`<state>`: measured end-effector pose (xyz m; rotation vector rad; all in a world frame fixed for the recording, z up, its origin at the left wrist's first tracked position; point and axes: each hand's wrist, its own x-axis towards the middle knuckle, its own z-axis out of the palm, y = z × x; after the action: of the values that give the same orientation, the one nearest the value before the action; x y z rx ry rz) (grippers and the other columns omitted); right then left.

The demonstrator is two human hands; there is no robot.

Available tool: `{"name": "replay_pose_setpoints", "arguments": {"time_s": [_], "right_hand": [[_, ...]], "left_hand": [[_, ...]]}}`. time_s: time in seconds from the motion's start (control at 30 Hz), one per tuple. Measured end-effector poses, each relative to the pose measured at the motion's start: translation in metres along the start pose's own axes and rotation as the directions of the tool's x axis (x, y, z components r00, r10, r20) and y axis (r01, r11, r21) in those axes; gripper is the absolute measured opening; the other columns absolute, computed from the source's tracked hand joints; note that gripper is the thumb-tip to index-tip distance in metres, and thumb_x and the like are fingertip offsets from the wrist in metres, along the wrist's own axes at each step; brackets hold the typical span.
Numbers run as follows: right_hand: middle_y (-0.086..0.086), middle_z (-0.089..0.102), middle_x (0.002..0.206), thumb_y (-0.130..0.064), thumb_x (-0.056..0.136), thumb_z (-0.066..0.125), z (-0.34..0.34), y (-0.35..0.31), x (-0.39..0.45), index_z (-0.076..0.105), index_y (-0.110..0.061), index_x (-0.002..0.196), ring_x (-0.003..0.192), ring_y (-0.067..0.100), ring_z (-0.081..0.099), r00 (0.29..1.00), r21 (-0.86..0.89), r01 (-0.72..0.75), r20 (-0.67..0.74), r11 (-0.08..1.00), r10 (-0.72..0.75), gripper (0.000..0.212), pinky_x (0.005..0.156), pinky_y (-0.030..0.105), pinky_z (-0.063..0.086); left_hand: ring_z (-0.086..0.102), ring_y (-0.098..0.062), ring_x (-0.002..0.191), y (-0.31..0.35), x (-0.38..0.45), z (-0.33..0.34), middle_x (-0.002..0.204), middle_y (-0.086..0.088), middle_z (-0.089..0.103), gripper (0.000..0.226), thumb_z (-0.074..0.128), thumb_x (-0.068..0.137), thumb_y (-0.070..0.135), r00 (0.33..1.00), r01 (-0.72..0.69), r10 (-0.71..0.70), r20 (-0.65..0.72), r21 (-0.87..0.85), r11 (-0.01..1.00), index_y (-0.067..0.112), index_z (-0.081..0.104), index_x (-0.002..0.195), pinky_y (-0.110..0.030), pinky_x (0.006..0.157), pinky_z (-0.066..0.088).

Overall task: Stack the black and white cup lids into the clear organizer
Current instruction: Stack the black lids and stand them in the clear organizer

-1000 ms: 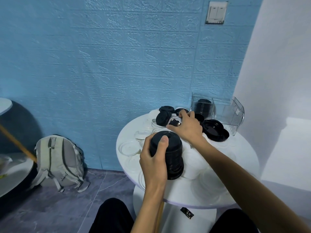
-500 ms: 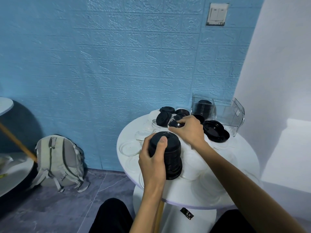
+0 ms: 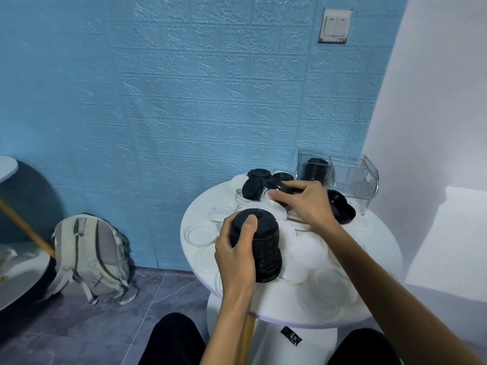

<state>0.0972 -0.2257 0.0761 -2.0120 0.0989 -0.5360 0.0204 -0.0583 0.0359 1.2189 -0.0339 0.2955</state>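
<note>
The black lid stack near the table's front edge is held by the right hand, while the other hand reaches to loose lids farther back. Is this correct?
Not quite: in the head view the left hand grips the black lid stack. The right hand reaches to the loose lids farther back.

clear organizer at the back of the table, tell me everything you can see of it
The clear organizer looks like hard transparent plastic with ribbed walls and a divider making two compartments. It stands upright at the far right edge of the white round table, against the wall corner. A stack of black lids fills the left compartment; the right one looks empty. Neither hand touches it.
</note>
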Motion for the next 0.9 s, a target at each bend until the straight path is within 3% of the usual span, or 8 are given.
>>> {"name": "replay_pose_setpoints", "arguments": {"time_s": [0.07, 0.13, 0.2, 0.37, 0.5, 0.57, 0.77, 0.9], "right_hand": [[-0.006, 0.08, 0.095, -0.033, 0.071, 0.093, -0.011, -0.011, -0.015, 0.082, -0.025, 0.104, 0.094, 0.015, 0.076, 0.996, 0.207, 0.038, 0.072, 0.978, -0.054, 0.036, 0.097, 0.042, 0.059], [-0.004, 0.08, 0.101, -0.023, 0.071, 0.09, -0.021, -0.026, -0.037, 0.08, -0.021, 0.105, 0.099, 0.015, 0.076, 0.979, 0.338, 0.094, 0.139, 0.936, -0.148, 0.035, 0.096, 0.033, 0.058], [-0.006, 0.079, 0.107, -0.022, 0.069, 0.086, -0.027, -0.034, -0.058, 0.077, -0.02, 0.109, 0.103, 0.011, 0.074, 0.95, 0.359, 0.16, 0.197, 0.92, -0.242, 0.041, 0.093, 0.025, 0.057], [0.0, 0.074, 0.117, -0.013, 0.08, 0.083, -0.025, -0.031, -0.081, 0.072, -0.016, 0.118, 0.112, 0.013, 0.069, 0.892, 0.414, 0.196, 0.302, 0.889, -0.337, 0.039, 0.088, 0.023, 0.056], [0.009, 0.068, 0.123, -0.012, 0.086, 0.075, -0.025, -0.031, -0.084, 0.07, -0.014, 0.123, 0.117, 0.015, 0.067, 0.869, 0.418, 0.182, 0.356, 0.89, -0.345, 0.038, 0.091, 0.023, 0.054], [0.009, 0.066, 0.126, -0.013, 0.088, 0.073, -0.025, -0.029, -0.085, 0.069, -0.014, 0.125, 0.121, 0.017, 0.064, 0.855, 0.413, 0.185, 0.379, 0.892, -0.353, 0.037, 0.094, 0.025, 0.053], [-0.006, 0.067, 0.131, -0.029, 0.097, 0.056, -0.007, -0.026, -0.093, 0.075, -0.017, 0.113, 0.129, 0.014, 0.059, 0.925, 0.464, 0.167, 0.232, 0.87, -0.301, 0.028, 0.111, 0.038, 0.044], [-0.001, 0.074, 0.121, -0.031, 0.094, 0.056, 0.012, -0.029, -0.102, 0.079, -0.02, 0.102, 0.119, 0.014, 0.066, 0.985, 0.633, 0.088, 0.062, 0.769, -0.163, 0.026, 0.106, 0.04, 0.047]], "left_hand": [[0.071, -0.013, 0.103, 0.002, 0.001, -0.001, 0.103, 0.01, 0.078, 0.044, 0.065, 0.072, 0.06, 1.0, 0.012, -0.012, 0.003, -0.005, 1.0, 0.029, 0.075, 0.101, -0.045, 0.102, 0.053], [0.071, -0.014, 0.104, 0.003, 0.002, -0.002, 0.103, 0.008, 0.078, 0.039, 0.065, 0.077, 0.059, 1.0, 0.017, -0.017, 0.012, -0.008, 1.0, 0.029, 0.076, 0.1, -0.048, 0.103, 0.052], [0.071, -0.016, 0.106, 0.005, 0.001, -0.001, 0.104, 0.007, 0.078, 0.045, 0.063, 0.078, 0.065, 1.0, 0.015, -0.015, 0.023, -0.006, 1.0, 0.028, 0.076, 0.101, -0.05, 0.104, 0.051], [0.072, -0.017, 0.107, 0.011, -0.004, 0.007, 0.104, 0.008, 0.079, 0.058, 0.05, 0.075, 0.087, 0.996, 0.013, -0.015, 0.089, 0.027, 1.0, 0.041, 0.077, 0.098, -0.051, 0.105, 0.051], [0.074, -0.023, 0.101, 0.012, -0.007, 0.007, 0.098, 0.002, 0.08, 0.095, 0.037, 0.061, 0.106, 0.992, 0.053, -0.06, 0.11, 0.063, 0.997, 0.032, 0.079, 0.103, -0.053, 0.101, 0.053], [0.075, -0.026, 0.099, 0.013, -0.006, 0.007, 0.096, -0.002, 0.08, 0.101, 0.037, 0.059, 0.107, 0.989, 0.067, -0.077, 0.124, 0.082, 0.994, 0.027, 0.08, 0.103, -0.055, 0.099, 0.053], [0.074, -0.026, 0.098, 0.018, -0.008, 0.011, 0.093, 0.0, 0.08, 0.075, 0.045, 0.073, 0.092, 0.994, 0.05, -0.058, 0.097, 0.086, 0.995, 0.031, 0.08, 0.098, -0.057, 0.098, 0.053], [0.074, -0.023, 0.097, 0.019, -0.013, 0.017, 0.093, 0.003, 0.079, 0.06, 0.047, 0.076, 0.084, 0.996, 0.045, -0.049, 0.069, 0.059, 0.997, 0.036, 0.078, 0.093, -0.057, 0.098, 0.053]]}}
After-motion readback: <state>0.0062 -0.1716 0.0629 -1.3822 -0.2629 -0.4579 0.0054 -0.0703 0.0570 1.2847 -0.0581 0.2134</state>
